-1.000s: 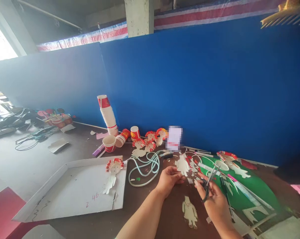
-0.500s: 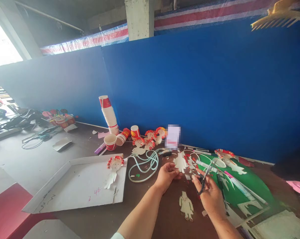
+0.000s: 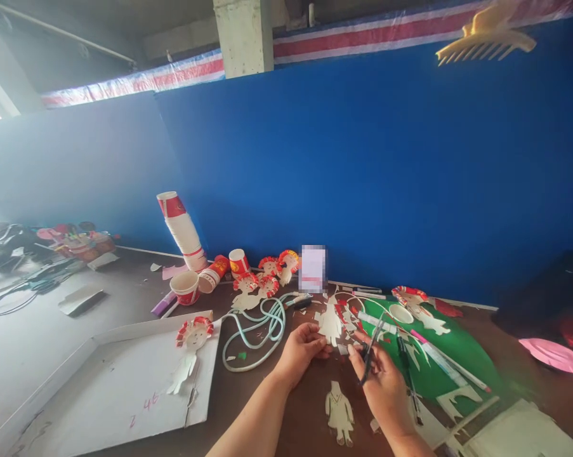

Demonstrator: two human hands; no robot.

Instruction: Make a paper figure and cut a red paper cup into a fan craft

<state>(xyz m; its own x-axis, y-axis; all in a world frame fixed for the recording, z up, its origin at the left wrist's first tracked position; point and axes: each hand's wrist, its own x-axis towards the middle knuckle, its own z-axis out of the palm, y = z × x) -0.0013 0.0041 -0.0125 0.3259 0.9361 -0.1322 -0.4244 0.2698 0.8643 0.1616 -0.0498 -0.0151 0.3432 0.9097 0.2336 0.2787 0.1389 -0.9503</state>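
My right hand (image 3: pixel 384 387) is closed round a pair of scissors (image 3: pixel 369 352), blades pointing up and away. My left hand (image 3: pixel 301 348) rests on the brown table (image 3: pixel 276 406) with fingers curled, fingertips pinching a small paper scrap next to a white paper figure cut-out (image 3: pixel 330 324). Another paper figure (image 3: pixel 339 414) lies flat on the table between my forearms. Several paper-cup dolls (image 3: pixel 267 279) with red fringed heads lie behind.
A white cardboard tray (image 3: pixel 124 387) with a doll (image 3: pixel 191 343) sits at the left. A coiled pale green cable (image 3: pixel 260 324), a leaning cup stack (image 3: pixel 184 231), loose cups, green paper (image 3: pixel 452 355) with pens and a pink plate (image 3: pixel 555 354) surround my hands. A blue wall stands behind.
The view has swung to the right, so everything sits further left in the picture. Both hands stay together, the right one still gripping the scissors.
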